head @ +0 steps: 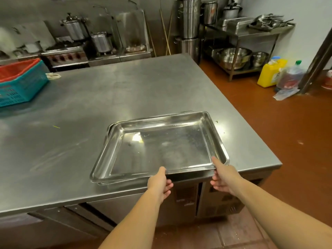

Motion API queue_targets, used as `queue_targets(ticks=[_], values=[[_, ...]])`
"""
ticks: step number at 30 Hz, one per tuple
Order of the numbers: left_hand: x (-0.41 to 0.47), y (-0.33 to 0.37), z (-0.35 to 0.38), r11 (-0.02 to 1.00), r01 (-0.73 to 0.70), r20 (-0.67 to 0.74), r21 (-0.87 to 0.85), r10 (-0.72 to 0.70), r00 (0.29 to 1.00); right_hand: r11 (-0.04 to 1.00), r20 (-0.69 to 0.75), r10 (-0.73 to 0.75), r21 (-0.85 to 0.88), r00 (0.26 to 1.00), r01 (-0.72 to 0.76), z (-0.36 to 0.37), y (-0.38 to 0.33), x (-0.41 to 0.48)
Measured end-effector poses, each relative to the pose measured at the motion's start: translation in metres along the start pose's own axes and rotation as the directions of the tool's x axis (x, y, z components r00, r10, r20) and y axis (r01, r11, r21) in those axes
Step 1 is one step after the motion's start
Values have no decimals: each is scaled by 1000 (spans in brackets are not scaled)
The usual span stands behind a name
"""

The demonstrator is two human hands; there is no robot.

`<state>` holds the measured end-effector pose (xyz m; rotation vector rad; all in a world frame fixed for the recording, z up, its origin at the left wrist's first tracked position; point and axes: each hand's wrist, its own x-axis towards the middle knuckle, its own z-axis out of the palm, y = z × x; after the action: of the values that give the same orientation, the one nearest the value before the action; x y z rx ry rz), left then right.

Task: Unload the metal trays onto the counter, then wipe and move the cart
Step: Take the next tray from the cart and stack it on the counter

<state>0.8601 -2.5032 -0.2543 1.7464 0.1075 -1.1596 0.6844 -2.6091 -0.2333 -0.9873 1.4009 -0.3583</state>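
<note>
A shiny rectangular metal tray [161,146] lies on top of at least one other tray, at the near right of the steel counter [80,108]. The stack overhangs the counter's front edge a little. My left hand [159,182] holds the top tray's near rim, thumb on top and fingers curled underneath. My right hand [222,175] holds the same rim near its right corner, thumb along the rim and fingers below. The cart is not in view.
A teal crate with a red crate [19,81] inside it stands at the counter's far left. Stoves with pots [100,42] line the back wall. A steel rack with bowls [237,56] and a yellow jug [269,72] stand to the right on the brown floor.
</note>
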Motion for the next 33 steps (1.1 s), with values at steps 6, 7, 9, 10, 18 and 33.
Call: queue_targets(ticks=[6, 7, 9, 10, 18, 33], values=[[4, 0, -7, 995, 28, 22, 92, -30, 999, 987, 16, 73, 139, 997, -75, 10, -4, 25], [5, 2, -9, 990, 20, 57, 140, -28, 998, 982, 7, 68, 179, 998, -68, 12, -5, 29], [11, 7, -12, 978, -7, 124, 207, -19, 992, 968, 0, 44, 249, 999, -43, 15, -10, 37], [14, 9, -13, 975, -22, 147, 219, -11, 989, 964, -1, 31, 266, 1000, -29, 17, -15, 41], [41, 29, -13, 925, -174, 232, 339, 97, 968, 947, -125, -179, -290, 976, 136, 23, -28, 71], [85, 36, -83, -63, -454, 424, 889, 485, 765, -198, 533, -650, -807, 542, 557, 62, -12, 85]])
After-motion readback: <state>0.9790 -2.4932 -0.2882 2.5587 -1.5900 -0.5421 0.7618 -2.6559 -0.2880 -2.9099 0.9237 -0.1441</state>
